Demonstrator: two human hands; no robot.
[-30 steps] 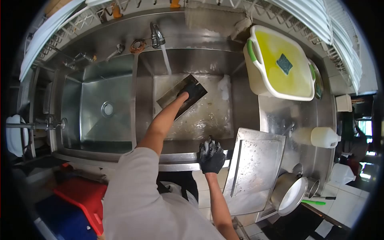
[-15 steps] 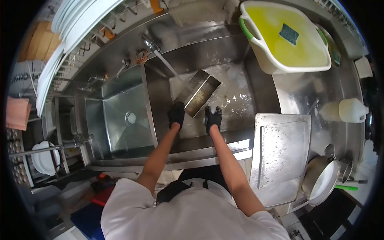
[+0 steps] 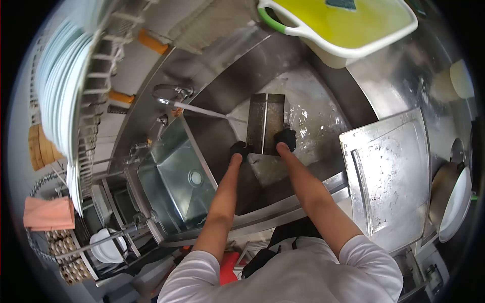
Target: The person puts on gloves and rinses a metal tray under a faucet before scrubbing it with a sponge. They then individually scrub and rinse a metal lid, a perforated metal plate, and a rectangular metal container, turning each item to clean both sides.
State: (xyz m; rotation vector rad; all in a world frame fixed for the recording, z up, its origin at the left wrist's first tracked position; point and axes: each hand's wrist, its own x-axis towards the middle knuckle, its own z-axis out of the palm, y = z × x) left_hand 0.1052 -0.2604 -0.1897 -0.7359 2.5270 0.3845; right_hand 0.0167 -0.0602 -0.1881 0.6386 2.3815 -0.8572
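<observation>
In the large steel sink [image 3: 313,91] I hold a long rectangular piece of dark, stained metal [image 3: 274,113], with a bright straight edge running down its middle. My left hand [image 3: 241,150], in a black glove, is closed at its near left corner. My right hand [image 3: 286,138], gloved in black too, is closed on its near right side; the fingertips are partly hidden. Water runs from the tap [image 3: 174,92] as a stream [image 3: 202,109] that falls to the left of the metal piece. The sink floor around it is wet.
A smaller sink basin [image 3: 172,174] adjoins on the left. At the back right stands a white tub [image 3: 328,53] of yellow liquid with a green sponge [image 3: 341,4]. A metal sheet [image 3: 389,177] lies at right, near a pot [image 3: 444,197]. Plates [image 3: 63,96] fill a rack at left.
The metal piece has turned more upright in view. My right hand has gone from beside it, fingers apart, to gripping its right side. The camera view has shifted and rotated.
</observation>
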